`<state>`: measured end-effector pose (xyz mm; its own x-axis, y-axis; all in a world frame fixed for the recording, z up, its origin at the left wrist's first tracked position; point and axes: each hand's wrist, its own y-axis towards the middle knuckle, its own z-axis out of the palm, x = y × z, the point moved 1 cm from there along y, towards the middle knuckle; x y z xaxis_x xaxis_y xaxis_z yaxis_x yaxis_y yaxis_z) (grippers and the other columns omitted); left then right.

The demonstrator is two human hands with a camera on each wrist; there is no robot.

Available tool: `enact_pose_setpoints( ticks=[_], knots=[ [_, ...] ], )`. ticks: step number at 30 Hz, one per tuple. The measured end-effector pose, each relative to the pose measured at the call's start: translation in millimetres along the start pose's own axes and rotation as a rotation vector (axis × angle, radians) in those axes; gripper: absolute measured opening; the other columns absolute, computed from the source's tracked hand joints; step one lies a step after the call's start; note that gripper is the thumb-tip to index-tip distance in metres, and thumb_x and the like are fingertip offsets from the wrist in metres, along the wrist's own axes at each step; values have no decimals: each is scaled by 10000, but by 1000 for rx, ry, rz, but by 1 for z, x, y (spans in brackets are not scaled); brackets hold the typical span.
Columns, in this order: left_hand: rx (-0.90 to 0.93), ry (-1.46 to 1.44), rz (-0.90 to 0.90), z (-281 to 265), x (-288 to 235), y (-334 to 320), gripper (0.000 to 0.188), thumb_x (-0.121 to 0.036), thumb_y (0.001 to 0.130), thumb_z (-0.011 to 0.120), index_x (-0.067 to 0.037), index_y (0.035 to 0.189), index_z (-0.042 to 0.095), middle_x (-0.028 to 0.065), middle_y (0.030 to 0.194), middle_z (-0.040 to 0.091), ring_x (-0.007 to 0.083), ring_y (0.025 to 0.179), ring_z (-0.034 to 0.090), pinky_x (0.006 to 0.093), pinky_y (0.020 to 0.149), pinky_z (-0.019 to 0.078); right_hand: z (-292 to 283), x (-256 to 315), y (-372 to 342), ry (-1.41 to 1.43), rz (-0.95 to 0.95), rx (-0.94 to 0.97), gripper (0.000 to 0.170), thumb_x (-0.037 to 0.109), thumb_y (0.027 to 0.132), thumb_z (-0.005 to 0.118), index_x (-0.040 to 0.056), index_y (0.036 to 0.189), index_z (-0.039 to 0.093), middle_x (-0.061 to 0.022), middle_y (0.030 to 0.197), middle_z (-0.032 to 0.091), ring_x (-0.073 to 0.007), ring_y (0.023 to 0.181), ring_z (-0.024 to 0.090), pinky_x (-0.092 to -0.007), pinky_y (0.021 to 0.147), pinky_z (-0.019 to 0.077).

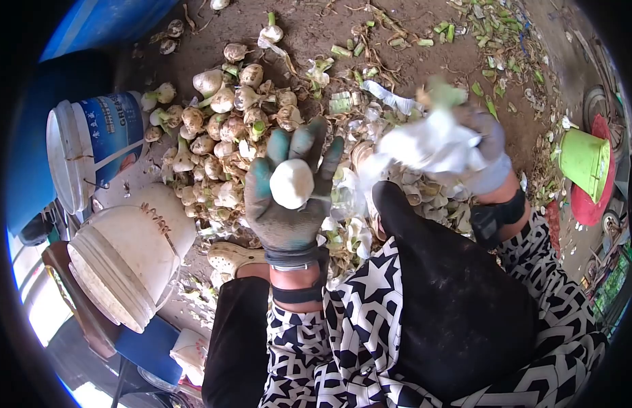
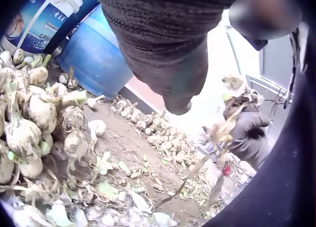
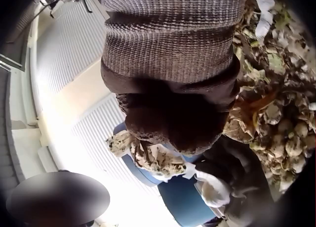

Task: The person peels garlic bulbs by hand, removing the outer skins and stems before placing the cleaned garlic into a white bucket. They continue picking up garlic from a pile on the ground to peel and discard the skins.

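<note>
Palm up, my gloved left hand (image 1: 283,228) carries a peeled white garlic bulb (image 1: 291,183) with its fingers spread; the same bulb (image 3: 215,190) shows pale in the right wrist view. My gloved right hand (image 1: 489,146) is off to the right, blurred, and holds white garlic skin (image 1: 435,143) with a green stub. In the right wrist view, dirt-specked skin (image 3: 160,160) hangs from the curled right hand (image 3: 173,108). Long dry strands trail beside the right hand (image 2: 249,135) in the left wrist view.
Unpeeled garlic bulbs (image 1: 224,129) are heaped on the ground ahead of my left hand. Loose skins (image 1: 350,234) lie between my feet. White buckets (image 1: 136,255) stand left, near a blue barrel (image 2: 96,54). Cut green stems (image 1: 493,68) are scattered at the far right.
</note>
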<state>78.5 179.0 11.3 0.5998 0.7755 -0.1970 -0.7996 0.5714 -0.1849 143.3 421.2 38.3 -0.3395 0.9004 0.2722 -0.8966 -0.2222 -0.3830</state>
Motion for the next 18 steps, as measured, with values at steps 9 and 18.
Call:
enact_pose_setpoints(
  ticks=[9,18],
  knots=[
    [-221,-155,79,-7,-67,21,525,-285,859,542,-20,1308,486,195,1296,543,349,1302,407,550,1106,285,-101,-6,11,-2365,107,-382,287,377,865,556,146,1018,628,-164,788,660,-391,759,642,-464,697,513],
    [14,452,260,40,-208,7,583,-369,921,488,10,1360,423,217,1396,433,331,1296,415,458,1128,275,-15,-52,139,-2266,122,-92,563,509,864,573,164,1299,485,-155,1246,567,-334,1016,633,-420,844,518]
  ],
)
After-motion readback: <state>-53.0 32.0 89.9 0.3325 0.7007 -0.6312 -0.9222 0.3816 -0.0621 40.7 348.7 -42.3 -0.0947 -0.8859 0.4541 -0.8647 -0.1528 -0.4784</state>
